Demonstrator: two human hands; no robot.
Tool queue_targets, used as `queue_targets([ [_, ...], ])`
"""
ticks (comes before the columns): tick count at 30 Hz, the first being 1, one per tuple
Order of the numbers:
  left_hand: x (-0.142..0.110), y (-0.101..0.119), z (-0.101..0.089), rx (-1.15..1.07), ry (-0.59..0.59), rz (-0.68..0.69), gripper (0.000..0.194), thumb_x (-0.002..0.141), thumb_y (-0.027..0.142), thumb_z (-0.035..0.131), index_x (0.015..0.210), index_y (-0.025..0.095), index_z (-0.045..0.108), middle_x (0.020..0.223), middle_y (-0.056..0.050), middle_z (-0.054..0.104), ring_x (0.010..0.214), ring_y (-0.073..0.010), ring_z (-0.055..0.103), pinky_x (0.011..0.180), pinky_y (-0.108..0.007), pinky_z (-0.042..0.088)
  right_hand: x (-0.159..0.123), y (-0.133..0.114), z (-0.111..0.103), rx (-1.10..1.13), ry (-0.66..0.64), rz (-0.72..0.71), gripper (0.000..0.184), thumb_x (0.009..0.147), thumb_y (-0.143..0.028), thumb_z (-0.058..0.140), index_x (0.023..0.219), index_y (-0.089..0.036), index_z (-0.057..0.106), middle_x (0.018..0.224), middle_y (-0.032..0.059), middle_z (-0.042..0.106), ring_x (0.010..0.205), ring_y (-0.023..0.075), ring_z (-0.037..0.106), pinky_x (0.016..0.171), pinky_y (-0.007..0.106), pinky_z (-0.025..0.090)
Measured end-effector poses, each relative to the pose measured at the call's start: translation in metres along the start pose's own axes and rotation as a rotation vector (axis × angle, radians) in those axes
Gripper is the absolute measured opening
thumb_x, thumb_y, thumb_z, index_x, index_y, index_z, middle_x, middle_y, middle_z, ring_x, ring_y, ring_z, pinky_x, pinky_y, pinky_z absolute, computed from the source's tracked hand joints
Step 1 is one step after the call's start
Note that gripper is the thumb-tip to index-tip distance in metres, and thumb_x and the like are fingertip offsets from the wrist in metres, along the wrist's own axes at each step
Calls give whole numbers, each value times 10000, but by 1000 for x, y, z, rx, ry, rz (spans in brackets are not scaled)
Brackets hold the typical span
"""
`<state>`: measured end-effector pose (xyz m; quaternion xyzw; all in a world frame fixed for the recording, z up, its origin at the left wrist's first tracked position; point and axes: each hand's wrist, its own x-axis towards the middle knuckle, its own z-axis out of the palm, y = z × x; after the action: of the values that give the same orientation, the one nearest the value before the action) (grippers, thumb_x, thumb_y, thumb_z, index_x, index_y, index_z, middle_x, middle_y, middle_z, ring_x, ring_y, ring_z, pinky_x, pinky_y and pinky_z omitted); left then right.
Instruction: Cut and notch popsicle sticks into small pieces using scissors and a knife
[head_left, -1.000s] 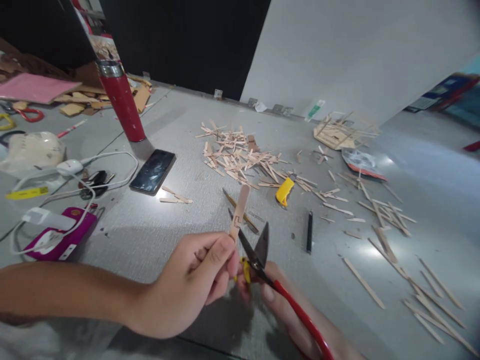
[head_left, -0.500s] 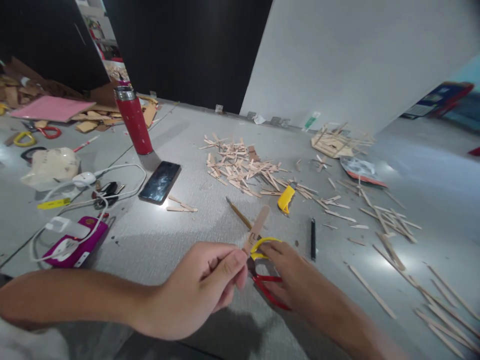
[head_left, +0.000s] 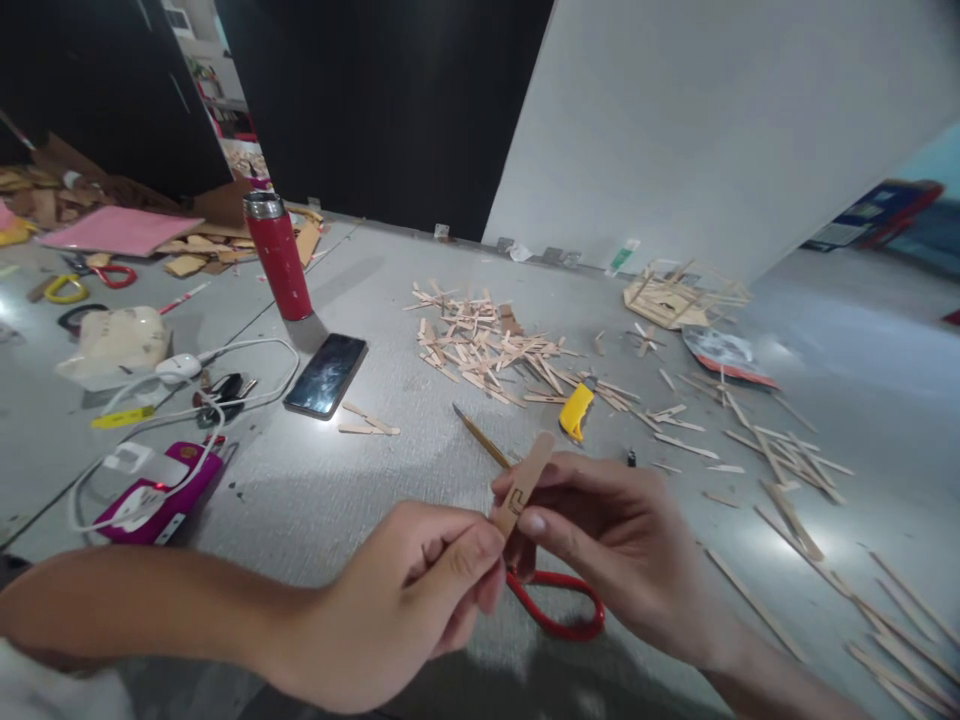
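Observation:
My left hand pinches the lower end of a flat wooden craft stick that has a small pen mark on it. My right hand has come up to the same stick, thumb and fingers touching its middle from the right. Red-handled scissors lie flat on the grey table just under both hands, one red loop showing. A pencil lies on the table just beyond the stick.
A heap of cut stick pieces lies ahead, long sticks spread to the right. A yellow utility knife, a phone, a red flask, a magenta device with white cables and a stick frame model surround the hands.
My right hand set the red scissors down on the table and let go, then moved onto the stick. My left hand kept hold of the stick.

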<state>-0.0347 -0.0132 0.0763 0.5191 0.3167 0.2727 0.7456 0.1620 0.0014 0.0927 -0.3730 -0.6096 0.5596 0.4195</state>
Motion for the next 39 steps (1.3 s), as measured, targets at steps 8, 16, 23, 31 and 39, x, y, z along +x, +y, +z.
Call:
queue_targets([
  [8, 2, 2, 1, 12, -2, -25, 629, 957, 765, 474, 695, 193, 481, 481, 83, 385, 418, -62, 288, 425, -200, 217, -1, 8, 4, 2, 37, -76, 218, 967, -376, 721, 874, -179, 725, 692, 35, 728, 561, 154, 722, 537, 244, 631],
  [16, 2, -3, 1, -1, 15, -50, 637, 937, 784, 484, 695, 195, 476, 488, 82, 383, 427, -63, 290, 423, -194, 212, 0, 15, 9, -142, 87, -164, 289, 1020, -387, 631, 806, -196, 658, 610, 24, 707, 512, 164, 710, 494, 246, 607],
  [23, 4, -4, 2, 28, 30, -30, 656, 930, 807, 457, 689, 198, 473, 483, 72, 394, 429, -69, 300, 428, -201, 224, -3, 20, 10, -167, 101, -168, 251, 1034, -362, 608, 854, -194, 657, 649, 21, 719, 530, 155, 727, 501, 225, 616],
  [31, 4, -3, 1, 49, 37, -33, 652, 931, 807, 453, 691, 200, 466, 486, 73, 385, 440, -74, 306, 437, -202, 224, -5, 17, 13, -251, 125, -196, 221, 1035, -303, 586, 851, -192, 637, 703, 23, 709, 527, 133, 714, 502, 207, 621],
  [39, 4, -7, 1, 35, 30, -40, 645, 941, 796, 453, 697, 199, 469, 487, 73, 387, 438, -73, 305, 433, -202, 221, -5, 13, 14, -361, 148, -230, 171, 954, -153, 603, 787, -192, 613, 664, 1, 678, 492, 104, 673, 469, 168, 561],
])
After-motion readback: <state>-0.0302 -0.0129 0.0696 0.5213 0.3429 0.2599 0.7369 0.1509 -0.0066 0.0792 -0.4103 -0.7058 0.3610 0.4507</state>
